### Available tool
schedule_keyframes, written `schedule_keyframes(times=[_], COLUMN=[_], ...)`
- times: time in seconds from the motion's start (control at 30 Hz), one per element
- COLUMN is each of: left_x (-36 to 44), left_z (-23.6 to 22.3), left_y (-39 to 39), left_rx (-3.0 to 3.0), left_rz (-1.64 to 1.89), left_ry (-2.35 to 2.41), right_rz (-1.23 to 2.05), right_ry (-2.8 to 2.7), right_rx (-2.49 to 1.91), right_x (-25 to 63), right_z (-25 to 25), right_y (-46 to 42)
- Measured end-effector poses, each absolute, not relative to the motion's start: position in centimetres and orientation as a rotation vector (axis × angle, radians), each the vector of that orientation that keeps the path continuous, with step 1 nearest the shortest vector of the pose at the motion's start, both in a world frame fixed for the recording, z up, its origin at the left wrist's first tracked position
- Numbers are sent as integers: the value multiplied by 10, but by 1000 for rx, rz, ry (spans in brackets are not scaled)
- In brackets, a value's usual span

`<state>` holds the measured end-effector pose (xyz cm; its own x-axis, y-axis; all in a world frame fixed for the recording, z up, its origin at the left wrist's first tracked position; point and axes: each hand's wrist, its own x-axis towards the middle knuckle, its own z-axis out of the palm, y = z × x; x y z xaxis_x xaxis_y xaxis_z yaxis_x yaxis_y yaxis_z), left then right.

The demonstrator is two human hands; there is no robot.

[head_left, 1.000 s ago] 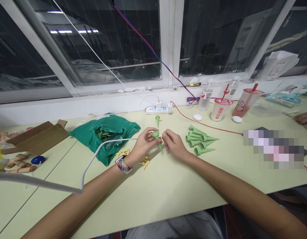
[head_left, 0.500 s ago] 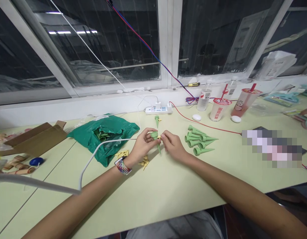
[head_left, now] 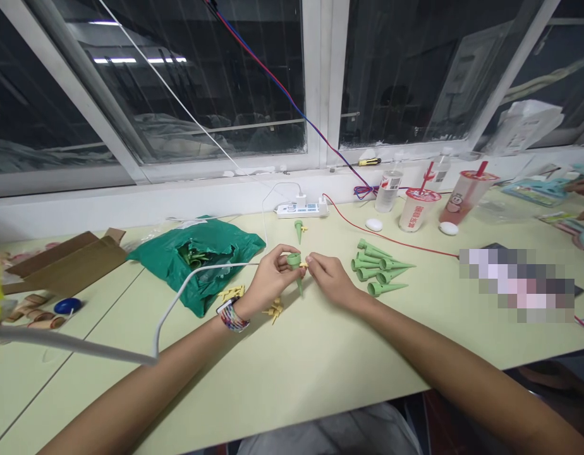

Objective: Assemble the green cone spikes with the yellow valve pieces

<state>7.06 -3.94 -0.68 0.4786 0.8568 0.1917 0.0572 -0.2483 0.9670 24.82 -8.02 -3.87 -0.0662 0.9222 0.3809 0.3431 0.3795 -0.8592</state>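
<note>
My left hand (head_left: 272, 281) is closed round a green plastic watering spike (head_left: 294, 260), its wide ring end up and its point down. Between thumb and fingertips, my right hand (head_left: 332, 279) pinches a small yellow valve (head_left: 304, 265) at the spike's side. Whether the valve is fully seated I cannot tell. Beyond the hands lies another green spike (head_left: 298, 229) with a yellow valve on it. To the right is a pile of several green spikes (head_left: 387, 275). Loose yellow valves (head_left: 274, 310) lie beside my left wrist, near a second yellow heap (head_left: 232, 292).
A torn green plastic bag (head_left: 164, 256) holds more green pieces at left, near cardboard (head_left: 78, 265) and wooden toys (head_left: 33, 313). A white cable (head_left: 157, 328) crosses before my left arm. Behind are a power strip (head_left: 285, 210), drink cups (head_left: 415, 215) and a bottle (head_left: 389, 189).
The held spike has turned slightly, its point now more nearly straight down. Both hands keep their grips in almost the same place. Another person's hand at the far right has moved up.
</note>
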Motion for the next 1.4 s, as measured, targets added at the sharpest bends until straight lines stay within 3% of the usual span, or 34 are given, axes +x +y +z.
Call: schedule_keyframes(times=[0.1, 0.17, 0.33, 0.4, 0.53, 0.6, 0.93, 1.13, 1.2, 1.3, 1.4], left_x=[70, 70, 69, 68, 68, 69, 64, 68, 69, 70, 70], left_z=[-4, -4, -8, -6, 4, 8, 5, 19, 22, 19, 15], left_y=[-37, -37, -40, -41, -42, -42, -50, -48, -48, -48, -51], left_rx=[1588, 1566, 1793, 1838, 1525, 1415, 2201, 1375, 1242, 1302, 1646], left_rz=[886, 874, 1002, 1034, 823, 749, 1107, 586, 518, 591, 802], left_ry=[791, 782, 840, 865, 787, 735, 881, 760, 715, 722, 837], right_rz=[369, 355, 849, 899, 349, 227, 972, 38, -79, 72, 449], right_ry=[-1833, -1872, -1601, -1572, -1828, -1924, -1524, -1998, -2040, -1979, -1766], right_rx=[-1170, -1154, -1107, -1123, -1142, -1116, -1039, -1082, -1066, -1073, -1075], right_x=[256, 257, 248, 246, 254, 259, 241, 259, 262, 258, 248], right_z=[-33, -32, -36, -36, -34, -33, -39, -37, -36, -38, -41], right_y=[-85, -85, -78, -79, -83, -84, -80, -82, -82, -82, -81])
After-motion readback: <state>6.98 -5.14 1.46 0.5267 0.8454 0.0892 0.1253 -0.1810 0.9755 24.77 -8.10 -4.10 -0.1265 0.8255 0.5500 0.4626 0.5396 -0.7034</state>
